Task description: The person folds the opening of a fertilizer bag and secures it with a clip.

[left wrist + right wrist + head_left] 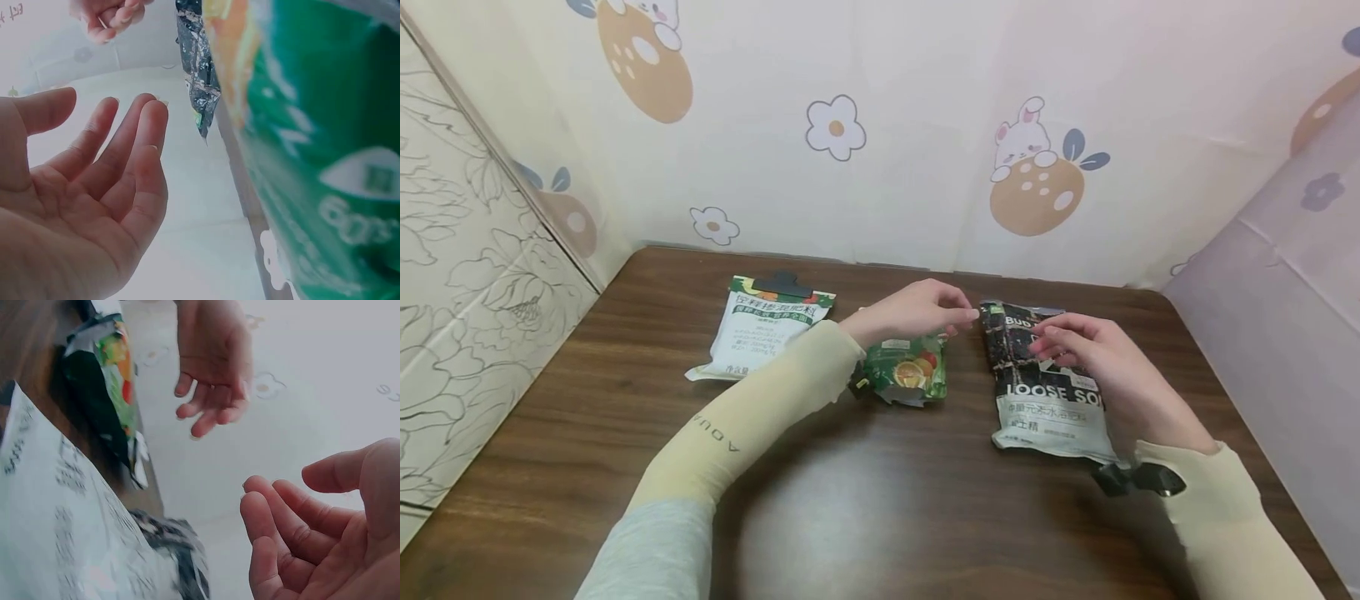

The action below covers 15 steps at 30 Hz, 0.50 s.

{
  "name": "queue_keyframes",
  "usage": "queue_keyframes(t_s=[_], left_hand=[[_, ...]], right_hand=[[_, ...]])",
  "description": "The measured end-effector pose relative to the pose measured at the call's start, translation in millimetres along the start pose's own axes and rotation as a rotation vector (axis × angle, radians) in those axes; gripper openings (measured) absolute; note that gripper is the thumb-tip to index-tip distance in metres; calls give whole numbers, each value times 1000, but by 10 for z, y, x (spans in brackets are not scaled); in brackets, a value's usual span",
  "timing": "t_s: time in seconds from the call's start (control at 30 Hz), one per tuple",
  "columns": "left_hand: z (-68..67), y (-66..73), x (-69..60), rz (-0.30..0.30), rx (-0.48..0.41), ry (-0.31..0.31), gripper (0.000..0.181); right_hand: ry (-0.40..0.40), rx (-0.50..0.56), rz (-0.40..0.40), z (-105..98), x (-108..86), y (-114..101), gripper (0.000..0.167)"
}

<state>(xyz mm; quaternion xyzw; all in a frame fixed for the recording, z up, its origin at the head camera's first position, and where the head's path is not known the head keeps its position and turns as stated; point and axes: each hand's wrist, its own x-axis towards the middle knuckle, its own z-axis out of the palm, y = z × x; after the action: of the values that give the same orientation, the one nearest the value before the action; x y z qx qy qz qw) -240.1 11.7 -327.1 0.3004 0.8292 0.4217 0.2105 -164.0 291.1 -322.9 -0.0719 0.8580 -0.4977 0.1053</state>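
Observation:
My left hand [917,310] hovers over a green pouch [910,379] with fruit pictures, its fingers loosely bent and holding nothing. The pouch [331,112] looms large at the right of the left wrist view, apart from the palm. Over a black and white bag [1052,429] printed "LOOSE SO…" hangs my right hand [1097,354], relaxed, nothing between thumb and fingers. In the right wrist view the bag's white part [69,519] lies beside that hand [312,537]. Part of the bag's lettering is hidden behind the right hand.
A white bag [756,333] with a green top band lies at the left, a black clip [785,285] on its upper edge. My left forearm crosses its lower corner. The brown wooden table [880,492] meets a patterned wall covering [910,192] at the back.

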Motion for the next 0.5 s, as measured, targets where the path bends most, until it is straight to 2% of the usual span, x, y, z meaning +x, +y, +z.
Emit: queue_keyframes(t_s=[0.13, 0.3, 0.5], left_hand=[[10, 48, 92, -2, 17, 8, 27], [33, 101, 213, 24, 64, 19, 31], [65, 152, 393, 28, 195, 56, 32]], right_hand=[[56, -2, -25, -121, -43, 94, 42], [91, -30, -30, -219, -55, 197, 40], [125, -45, 1, -298, -23, 247, 37]])
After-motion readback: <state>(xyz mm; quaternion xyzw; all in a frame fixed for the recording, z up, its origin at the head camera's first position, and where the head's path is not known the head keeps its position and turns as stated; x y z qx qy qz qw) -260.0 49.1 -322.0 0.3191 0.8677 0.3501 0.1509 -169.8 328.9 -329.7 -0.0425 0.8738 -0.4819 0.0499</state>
